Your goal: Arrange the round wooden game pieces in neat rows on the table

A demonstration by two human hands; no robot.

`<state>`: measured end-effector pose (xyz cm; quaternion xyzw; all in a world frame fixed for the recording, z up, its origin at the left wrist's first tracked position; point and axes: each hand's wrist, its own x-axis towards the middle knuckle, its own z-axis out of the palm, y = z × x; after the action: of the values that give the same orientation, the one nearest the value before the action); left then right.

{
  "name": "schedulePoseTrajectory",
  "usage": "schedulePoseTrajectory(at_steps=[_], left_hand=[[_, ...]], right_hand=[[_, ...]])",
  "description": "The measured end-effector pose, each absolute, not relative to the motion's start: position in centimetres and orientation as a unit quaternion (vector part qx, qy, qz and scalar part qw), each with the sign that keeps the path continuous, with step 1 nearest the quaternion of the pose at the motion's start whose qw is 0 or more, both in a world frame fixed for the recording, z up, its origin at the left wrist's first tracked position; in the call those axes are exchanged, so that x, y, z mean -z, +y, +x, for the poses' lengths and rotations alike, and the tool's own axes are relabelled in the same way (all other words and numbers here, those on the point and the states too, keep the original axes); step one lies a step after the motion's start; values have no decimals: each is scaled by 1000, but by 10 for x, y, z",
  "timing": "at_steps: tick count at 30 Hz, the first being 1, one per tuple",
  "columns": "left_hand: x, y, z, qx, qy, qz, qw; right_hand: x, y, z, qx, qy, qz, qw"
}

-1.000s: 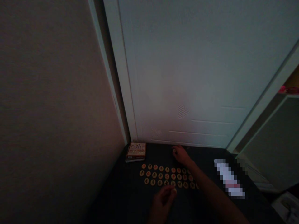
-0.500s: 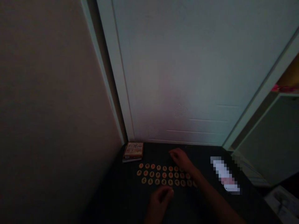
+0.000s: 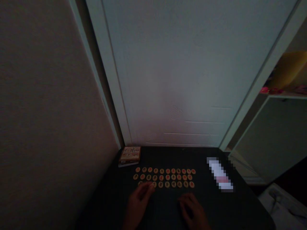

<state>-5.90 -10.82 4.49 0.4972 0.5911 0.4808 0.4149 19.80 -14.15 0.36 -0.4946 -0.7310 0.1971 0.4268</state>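
Note:
Several small round wooden discs (image 3: 165,177) with dark and red marks lie in three neat rows on a dark table (image 3: 110,204). My left hand (image 3: 140,198) is at the front left end of the rows. Its fingers are curled together over the lowest row, and the dim light hides what they pinch. My right hand (image 3: 192,209) rests low on the table just in front of the rows, fingers stretched out and holding nothing. A small printed box (image 3: 129,155) lies behind the rows at the back left corner.
A pale door (image 3: 182,80) stands right behind the table and a beige wall (image 3: 48,111) closes the left side. A blurred white and pink strip (image 3: 219,174) lies on the table's right part. Shelves (image 3: 283,95) stand at the right.
My right hand has pulled back from behind the rows to the table's front. My left hand has moved left to the end of the lowest row. The view has shifted a little.

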Motion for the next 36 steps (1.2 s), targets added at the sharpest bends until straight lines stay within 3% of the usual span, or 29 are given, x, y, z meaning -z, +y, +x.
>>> schedulePoseTrajectory(at_steps=[9, 15, 33, 36], left_hand=[[-39, -83, -142, -358, 734, 527, 236], [-26, -72, -142, -334, 740, 542, 217], [-27, -86, -135, -434, 754, 473, 138], [-35, -98, -100, -462, 725, 475, 187]], right_hand=[[15, -144, 199, -144, -734, -506, 430], [17, -144, 198, -133, -739, -505, 426], [2, -146, 197, -184, -684, -533, 464], [-4, -144, 193, -210, -666, -529, 482]])
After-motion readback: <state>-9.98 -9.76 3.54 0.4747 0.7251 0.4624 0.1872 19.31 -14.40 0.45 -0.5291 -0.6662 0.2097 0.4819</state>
